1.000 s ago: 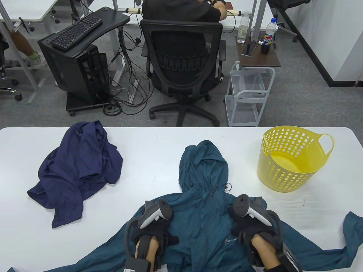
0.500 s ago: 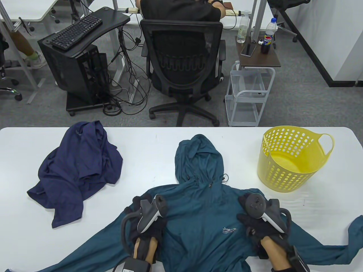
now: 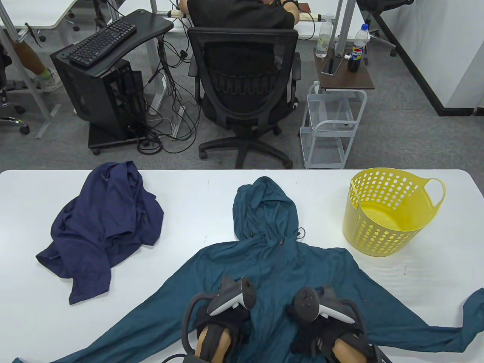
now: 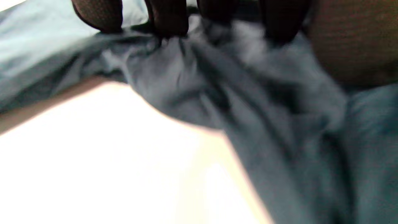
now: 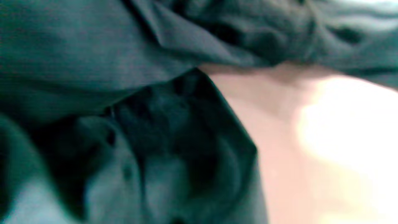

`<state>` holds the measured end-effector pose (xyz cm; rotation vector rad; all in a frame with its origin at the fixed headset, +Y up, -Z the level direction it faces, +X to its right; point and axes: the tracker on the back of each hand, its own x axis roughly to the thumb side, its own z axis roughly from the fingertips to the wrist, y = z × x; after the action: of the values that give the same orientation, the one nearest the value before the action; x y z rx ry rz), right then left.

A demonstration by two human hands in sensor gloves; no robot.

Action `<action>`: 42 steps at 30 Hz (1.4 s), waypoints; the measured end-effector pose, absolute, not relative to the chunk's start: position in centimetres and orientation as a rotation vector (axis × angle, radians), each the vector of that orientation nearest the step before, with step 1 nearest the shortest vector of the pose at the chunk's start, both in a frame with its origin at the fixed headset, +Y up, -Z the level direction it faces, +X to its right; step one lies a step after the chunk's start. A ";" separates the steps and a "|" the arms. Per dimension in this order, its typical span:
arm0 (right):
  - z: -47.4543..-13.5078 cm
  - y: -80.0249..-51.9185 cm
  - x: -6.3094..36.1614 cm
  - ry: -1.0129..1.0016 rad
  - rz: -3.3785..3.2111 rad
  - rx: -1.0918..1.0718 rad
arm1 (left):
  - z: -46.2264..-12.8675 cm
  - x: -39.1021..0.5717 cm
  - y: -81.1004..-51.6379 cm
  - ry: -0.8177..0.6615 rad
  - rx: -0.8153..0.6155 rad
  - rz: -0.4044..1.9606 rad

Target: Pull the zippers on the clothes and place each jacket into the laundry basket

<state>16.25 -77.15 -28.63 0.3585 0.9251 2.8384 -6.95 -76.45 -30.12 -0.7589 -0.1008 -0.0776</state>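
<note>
A teal hooded jacket (image 3: 276, 264) lies spread flat on the white table (image 3: 204, 204), hood toward the far edge and sleeves out to both sides. Both gloved hands sit close together on its lower middle at the near edge. In the table view the trackers hide the fingers of my left hand (image 3: 217, 323) and my right hand (image 3: 308, 338). In the left wrist view my fingertips (image 4: 168, 21) and thumb bunch a fold of teal fabric (image 4: 279, 124) raised off the table. The right wrist view shows only folded teal fabric (image 5: 77, 46). A navy jacket (image 3: 106, 227) lies crumpled at the left.
A yellow perforated laundry basket (image 3: 389, 227) stands upright at the table's right, holding nothing that I can see. Beyond the far edge are an office chair (image 3: 242, 83) with a seated person, a computer stand and a small white cart (image 3: 329, 124).
Both hands have left the jacket's shoulders and come together at its lower middle near the front edge. The jacket lies flatter and its sleeves spread wider.
</note>
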 end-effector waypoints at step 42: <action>-29.6 -76.9 15.0 0.519 2.967 0.482 | -27.3 -1.6 -73.2 -0.487 -0.554 0.084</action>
<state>14.97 -76.94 -29.61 0.4818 0.5188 2.9670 -1.64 -73.16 -27.30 -0.5544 -0.4873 0.0843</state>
